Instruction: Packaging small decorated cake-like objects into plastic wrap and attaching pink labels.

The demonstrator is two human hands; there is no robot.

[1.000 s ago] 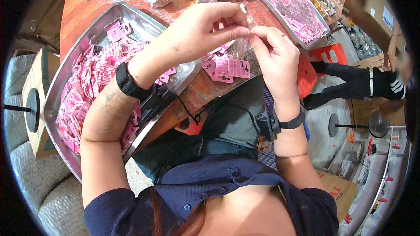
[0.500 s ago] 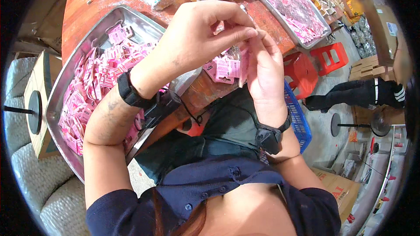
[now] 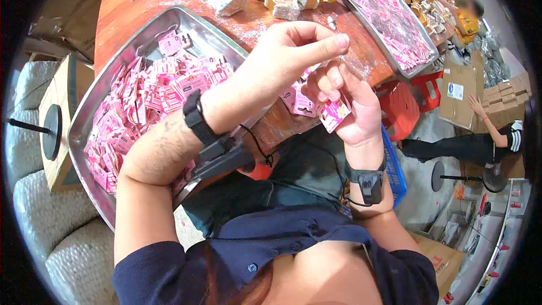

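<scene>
I see right hand [image 3: 361, 114] holding card [image 3: 335, 116], slanted, bodyward of left hand [image 3: 285, 51]; left narrow, any contents I cannot tell

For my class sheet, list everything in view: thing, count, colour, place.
Table: one, reddish-brown, upper middle
Metal trays: two, silver, on table
Pink cards: many, pink, left tray and beside it
Small items: many, pink, right tray
Wrapped blocks: many, gold, table's far side
Plastic seats: two, red, right
Basket: one, blue, right middle
Cardboard boxes: several, brown, both sides
Padded rolls: several, whitish, far left
Discs on rods: three, dark, both sides
Co-workers: two, black and yellow clothes, right
Shirt: one, navy, lower middle
Wristbands: two, black, one per wrist
Right grip: one, bare, holding a pink card
Left grip: one, bare, beside it
</scene>
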